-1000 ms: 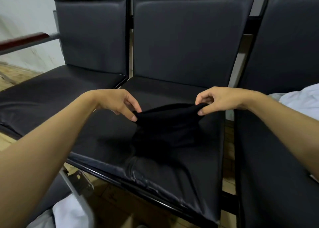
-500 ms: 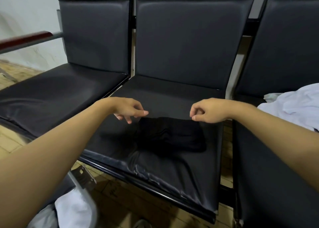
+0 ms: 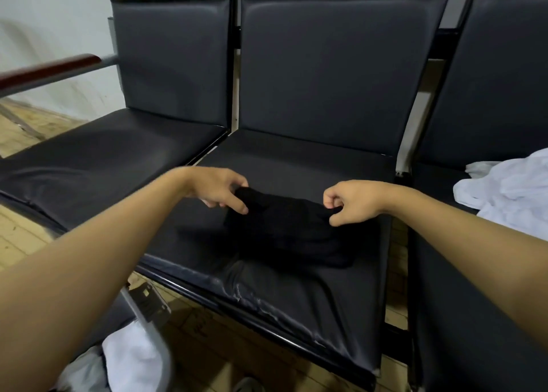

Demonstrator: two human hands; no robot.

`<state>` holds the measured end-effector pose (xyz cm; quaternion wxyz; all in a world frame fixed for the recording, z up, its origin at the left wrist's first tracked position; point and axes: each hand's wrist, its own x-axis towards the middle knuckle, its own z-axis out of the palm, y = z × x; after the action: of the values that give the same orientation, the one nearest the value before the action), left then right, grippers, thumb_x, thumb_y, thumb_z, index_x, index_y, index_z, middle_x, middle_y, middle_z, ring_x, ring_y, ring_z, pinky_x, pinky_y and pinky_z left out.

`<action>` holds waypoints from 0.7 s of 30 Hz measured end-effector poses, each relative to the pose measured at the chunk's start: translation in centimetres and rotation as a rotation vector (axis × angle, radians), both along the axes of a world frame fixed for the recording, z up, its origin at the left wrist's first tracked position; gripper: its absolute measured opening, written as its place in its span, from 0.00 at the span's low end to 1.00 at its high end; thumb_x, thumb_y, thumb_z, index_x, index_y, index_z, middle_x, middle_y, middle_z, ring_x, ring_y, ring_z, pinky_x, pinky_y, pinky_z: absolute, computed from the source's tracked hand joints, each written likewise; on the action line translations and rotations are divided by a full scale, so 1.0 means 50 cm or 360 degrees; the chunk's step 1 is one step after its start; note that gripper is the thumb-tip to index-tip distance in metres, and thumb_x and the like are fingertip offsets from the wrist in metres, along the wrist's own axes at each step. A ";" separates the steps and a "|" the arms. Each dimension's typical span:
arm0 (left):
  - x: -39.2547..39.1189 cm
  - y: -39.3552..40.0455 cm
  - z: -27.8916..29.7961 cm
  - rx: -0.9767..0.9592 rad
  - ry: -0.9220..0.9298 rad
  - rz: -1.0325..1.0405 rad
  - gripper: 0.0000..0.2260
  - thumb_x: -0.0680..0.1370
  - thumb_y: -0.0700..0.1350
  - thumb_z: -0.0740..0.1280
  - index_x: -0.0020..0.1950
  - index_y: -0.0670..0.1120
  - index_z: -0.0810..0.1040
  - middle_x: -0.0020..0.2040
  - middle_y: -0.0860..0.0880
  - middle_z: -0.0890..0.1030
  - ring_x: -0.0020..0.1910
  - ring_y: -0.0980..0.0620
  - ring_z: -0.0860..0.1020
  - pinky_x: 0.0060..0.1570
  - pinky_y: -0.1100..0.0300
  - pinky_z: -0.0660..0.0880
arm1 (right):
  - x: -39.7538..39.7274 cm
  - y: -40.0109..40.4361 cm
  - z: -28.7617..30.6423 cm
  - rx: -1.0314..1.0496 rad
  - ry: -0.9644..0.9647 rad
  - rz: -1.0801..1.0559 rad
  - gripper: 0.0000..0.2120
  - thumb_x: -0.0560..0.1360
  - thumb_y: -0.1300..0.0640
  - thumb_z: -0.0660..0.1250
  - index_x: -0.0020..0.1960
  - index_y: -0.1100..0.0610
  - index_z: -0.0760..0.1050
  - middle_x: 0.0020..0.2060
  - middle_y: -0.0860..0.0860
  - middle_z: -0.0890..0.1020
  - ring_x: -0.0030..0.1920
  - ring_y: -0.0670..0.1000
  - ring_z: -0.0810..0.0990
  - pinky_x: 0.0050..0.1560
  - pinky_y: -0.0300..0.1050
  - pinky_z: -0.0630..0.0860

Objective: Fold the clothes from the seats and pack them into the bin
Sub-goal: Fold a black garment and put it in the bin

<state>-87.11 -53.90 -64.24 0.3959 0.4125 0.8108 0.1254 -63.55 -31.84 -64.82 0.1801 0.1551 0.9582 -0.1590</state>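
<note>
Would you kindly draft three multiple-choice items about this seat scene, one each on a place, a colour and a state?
1. Where does the black garment lie?
A. on the middle seat
B. on the floor
C. over the armrest

2. What colour is the cloth on the seat at the right?
A. red
B. white
C. green

3. What are the two hands doing?
A. hanging idle at the person's sides
B. resting flat on the backrest
C. each pinching a far corner of the black garment

Answers:
1 A, since it lies on the middle seat cushion.
2 B, since the crumpled cloth there is plainly white.
3 C, since the left hand and the right hand each pinch the garment's far edge in their fingers.
</note>
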 end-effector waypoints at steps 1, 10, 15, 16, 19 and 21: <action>-0.008 -0.010 0.028 0.0055 -0.0007 0.0033 0.16 0.77 0.44 0.77 0.60 0.42 0.77 0.44 0.40 0.78 0.36 0.51 0.70 0.31 0.60 0.64 | -0.002 -0.002 0.003 -0.0047 0.0046 -0.0007 0.11 0.77 0.52 0.73 0.45 0.46 0.70 0.39 0.43 0.74 0.39 0.47 0.73 0.39 0.41 0.69; 0.012 -0.107 0.280 0.0025 0.0518 -0.0065 0.12 0.77 0.46 0.77 0.57 0.50 0.78 0.48 0.48 0.88 0.48 0.44 0.86 0.54 0.49 0.79 | -0.058 -0.093 0.035 -0.0240 0.0318 0.0160 0.10 0.81 0.45 0.70 0.61 0.42 0.80 0.54 0.40 0.84 0.53 0.40 0.81 0.60 0.45 0.79; 0.042 -0.254 0.349 0.0013 0.0764 -0.0087 0.11 0.77 0.45 0.77 0.54 0.51 0.76 0.41 0.53 0.86 0.41 0.49 0.84 0.48 0.47 0.82 | -0.101 -0.204 0.084 -0.0128 0.0525 0.0529 0.12 0.82 0.43 0.66 0.65 0.41 0.78 0.55 0.39 0.83 0.52 0.40 0.80 0.58 0.44 0.79; 0.049 -0.291 0.360 0.0020 0.0777 -0.0054 0.12 0.78 0.44 0.76 0.54 0.50 0.75 0.39 0.56 0.85 0.39 0.52 0.83 0.45 0.52 0.80 | -0.106 -0.232 0.092 -0.0074 0.0579 0.0632 0.13 0.82 0.43 0.66 0.66 0.40 0.77 0.57 0.40 0.82 0.54 0.41 0.79 0.59 0.44 0.78; 0.077 -0.408 0.393 -0.0013 0.0815 0.0057 0.12 0.78 0.45 0.76 0.55 0.52 0.74 0.38 0.58 0.84 0.36 0.56 0.80 0.42 0.59 0.77 | -0.106 -0.323 0.110 0.0246 0.0725 0.1001 0.19 0.83 0.39 0.61 0.73 0.38 0.70 0.66 0.40 0.76 0.63 0.45 0.72 0.65 0.48 0.74; 0.097 -0.491 0.411 -0.0083 0.0843 0.0123 0.13 0.78 0.52 0.75 0.56 0.57 0.74 0.46 0.51 0.86 0.41 0.47 0.81 0.48 0.47 0.80 | -0.099 -0.381 0.112 0.0328 0.0780 0.1191 0.21 0.83 0.37 0.58 0.75 0.37 0.67 0.68 0.39 0.73 0.65 0.45 0.70 0.67 0.47 0.72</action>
<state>-82.28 -78.45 -43.68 0.1754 0.3894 0.9042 0.0071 -68.47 -50.88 -59.23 -0.0233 -0.2268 0.9735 -0.0190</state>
